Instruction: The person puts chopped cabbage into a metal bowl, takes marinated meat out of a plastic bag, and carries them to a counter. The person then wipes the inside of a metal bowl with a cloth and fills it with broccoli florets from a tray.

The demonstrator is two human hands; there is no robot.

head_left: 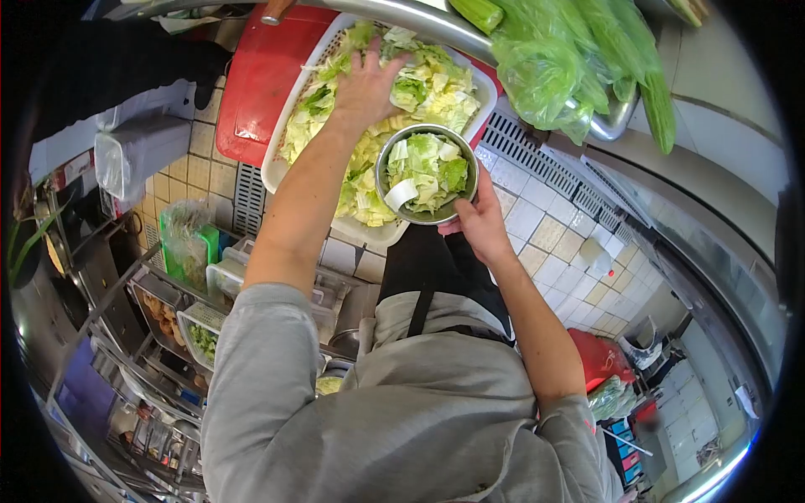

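A white plastic basket point(280, 126) holds a wide heap of chopped cabbage point(449, 88), pale yellow and green. Reaching into the far part of this heap, my left hand point(367, 86) lies on the leaves with its fingers spread; some fingertips are hidden among the pieces. My right hand point(480, 222) grips the rim and side of a round metal bowl point(380, 172), thumb near the top edge. Chopped cabbage pieces point(432, 172) fill much of the bowl, with a white piece at its left side. The bowl is over the basket's near right corner.
Beneath the basket is a red surface point(251, 101). Green plastic bags point(545, 71) with long green vegetables hang over a metal edge at upper right. A rack with food containers point(201, 331) stands at left. Tiled floor point(545, 210) and a drain grate point(524, 142) show at right.
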